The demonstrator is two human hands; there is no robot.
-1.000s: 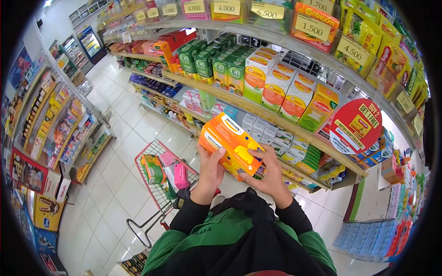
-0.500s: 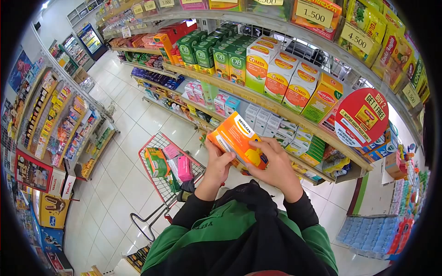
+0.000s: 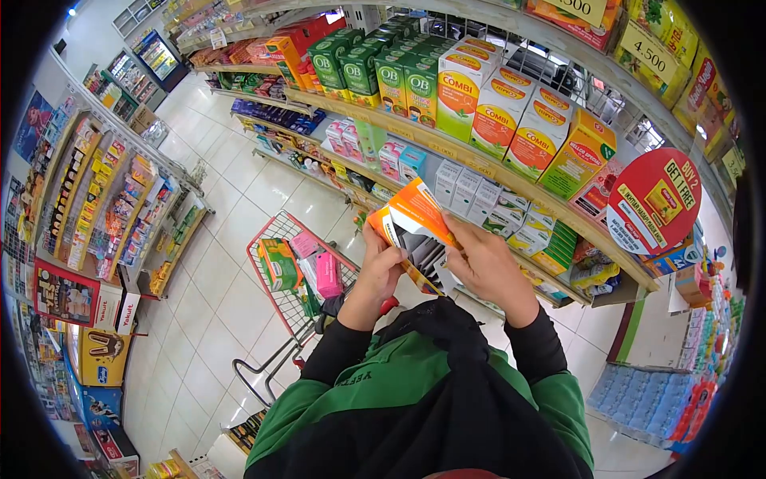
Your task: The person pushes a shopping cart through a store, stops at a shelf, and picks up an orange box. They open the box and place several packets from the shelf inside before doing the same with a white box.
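In front of my chest is an orange and white Decolgen medicine box (image 3: 420, 209), its top lifted and its inside showing. Dark and silvery packs (image 3: 415, 242) are visible in it, too blurred to tell apart. My left hand (image 3: 378, 271) grips the box's left side, thumb on the near edge. On the other side, my right hand (image 3: 493, 267) is closed on the raised orange flap; part of its grip is hidden. Beyond the box stand white and green Combi boxes (image 3: 488, 120) on the shelf.
A red-rimmed shopping cart (image 3: 275, 315) with several packages stands at my left on the tiled floor (image 3: 191, 279). Shelves of green OB boxes (image 3: 355, 73) run ahead. A round red promotional sign (image 3: 654, 203) juts out at right. Another stocked rack (image 3: 104, 215) is at far left.
The Decolgen box was closed with its printed face up; now its top is raised and the inside shows. The view has shifted slightly, so the shelves appear a little further right.
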